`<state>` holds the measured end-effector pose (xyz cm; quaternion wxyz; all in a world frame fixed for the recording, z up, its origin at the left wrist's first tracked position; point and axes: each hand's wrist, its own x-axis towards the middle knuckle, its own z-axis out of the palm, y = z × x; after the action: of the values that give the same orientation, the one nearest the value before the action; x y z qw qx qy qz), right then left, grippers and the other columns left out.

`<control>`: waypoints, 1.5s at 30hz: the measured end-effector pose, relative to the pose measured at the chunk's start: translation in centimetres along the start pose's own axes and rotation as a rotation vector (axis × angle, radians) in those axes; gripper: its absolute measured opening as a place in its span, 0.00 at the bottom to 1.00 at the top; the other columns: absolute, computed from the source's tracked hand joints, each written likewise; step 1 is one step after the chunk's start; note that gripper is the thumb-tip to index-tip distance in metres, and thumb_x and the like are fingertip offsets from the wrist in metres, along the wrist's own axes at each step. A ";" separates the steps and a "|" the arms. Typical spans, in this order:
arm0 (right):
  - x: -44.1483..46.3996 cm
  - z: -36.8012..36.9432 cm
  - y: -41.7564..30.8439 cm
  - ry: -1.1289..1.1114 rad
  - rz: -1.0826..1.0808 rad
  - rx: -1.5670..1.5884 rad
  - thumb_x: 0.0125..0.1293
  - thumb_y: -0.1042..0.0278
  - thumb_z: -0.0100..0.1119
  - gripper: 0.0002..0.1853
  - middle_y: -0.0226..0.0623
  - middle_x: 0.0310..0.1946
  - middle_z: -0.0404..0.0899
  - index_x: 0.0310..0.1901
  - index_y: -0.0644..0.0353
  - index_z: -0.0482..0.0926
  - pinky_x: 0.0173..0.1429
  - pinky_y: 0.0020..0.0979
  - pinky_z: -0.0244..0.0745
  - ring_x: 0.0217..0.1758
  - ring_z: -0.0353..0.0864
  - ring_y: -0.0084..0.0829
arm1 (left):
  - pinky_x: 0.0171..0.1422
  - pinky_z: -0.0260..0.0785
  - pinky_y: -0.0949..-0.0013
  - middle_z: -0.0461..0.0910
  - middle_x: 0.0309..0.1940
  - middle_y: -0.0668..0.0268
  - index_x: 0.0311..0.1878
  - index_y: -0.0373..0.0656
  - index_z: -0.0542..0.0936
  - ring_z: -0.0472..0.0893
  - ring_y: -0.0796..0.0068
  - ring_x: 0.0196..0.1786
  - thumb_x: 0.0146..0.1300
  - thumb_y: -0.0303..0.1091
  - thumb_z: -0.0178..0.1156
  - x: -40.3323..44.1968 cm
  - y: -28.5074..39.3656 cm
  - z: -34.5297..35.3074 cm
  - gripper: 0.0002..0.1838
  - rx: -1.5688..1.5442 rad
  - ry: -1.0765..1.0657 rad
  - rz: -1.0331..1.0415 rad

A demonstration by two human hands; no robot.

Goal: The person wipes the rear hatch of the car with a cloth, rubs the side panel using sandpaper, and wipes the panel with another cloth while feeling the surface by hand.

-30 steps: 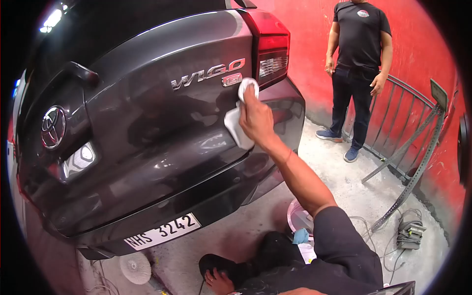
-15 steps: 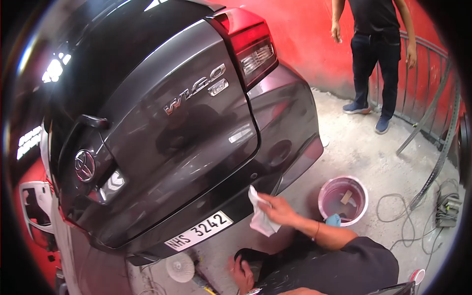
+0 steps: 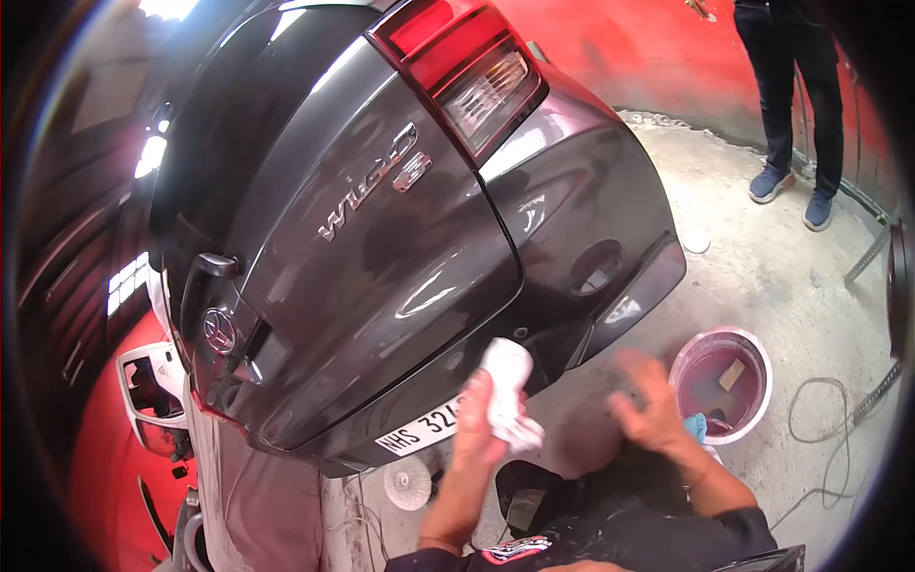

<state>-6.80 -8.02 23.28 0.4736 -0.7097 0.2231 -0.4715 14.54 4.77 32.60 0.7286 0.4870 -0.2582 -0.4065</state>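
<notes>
My left hand (image 3: 472, 424) is closed around a bunched white cloth (image 3: 507, 381), held up in front of the rear bumper (image 3: 558, 329) of a dark grey car. Behind the cloth, the white number plate (image 3: 408, 441) is partly hidden. To the right, my right hand (image 3: 648, 400) hangs in the air with its fingers apart, slightly blurred, holding nothing. It is nearest to a pinkish bucket (image 3: 765, 393) of murky water. A blue cloth (image 3: 694, 426) lies over the bucket's near rim. The tailgate (image 3: 343, 286) is shiny, with silver lettering.
A person in dark trousers (image 3: 801, 105) stands by the red wall at upper right. A round white pad (image 3: 408, 482) lies on the floor below the bumper. Cables (image 3: 822, 439) lie right of the bucket. At left, a white car door (image 3: 152, 396) stands against red.
The white cloth has passed from my right hand to my left, which has risen from near my knee. My right hand has moved right, off the cloth. The view has shifted.
</notes>
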 end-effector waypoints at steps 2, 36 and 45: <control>-1.4 -3.2 6.6 0.258 0.092 -0.477 0.60 0.65 0.62 0.30 0.56 0.60 0.73 0.64 0.67 0.71 0.70 0.47 0.61 0.65 0.68 0.55 | 0.25 0.75 0.69 0.82 0.33 0.61 0.56 0.38 0.74 0.79 0.73 0.24 0.75 0.40 0.52 1.6 5.8 4.5 0.16 0.403 -0.094 0.580; -9.6 -12.6 28.2 0.355 0.903 -1.368 0.76 0.41 0.39 0.31 0.44 0.66 0.69 0.73 0.50 0.60 0.57 0.45 0.74 0.60 0.74 0.46 | 0.43 0.62 0.58 0.71 0.37 0.61 0.65 0.45 0.73 0.72 0.61 0.40 0.50 0.22 0.59 15.4 11.5 9.9 0.33 2.513 0.219 1.185; -10.0 -12.6 29.0 0.395 0.870 -1.377 0.76 0.41 0.40 0.32 0.44 0.65 0.69 0.73 0.50 0.60 0.57 0.45 0.74 0.60 0.74 0.46 | 0.41 0.60 0.58 0.72 0.38 0.61 0.65 0.46 0.73 0.72 0.62 0.40 0.53 0.21 0.58 14.5 10.7 7.5 0.32 2.513 0.271 1.116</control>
<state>-18.65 -19.27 -5.57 0.0263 -0.5952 0.7940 -0.1209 20.16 -9.13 45.11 -0.1119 0.6791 -0.5348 0.4902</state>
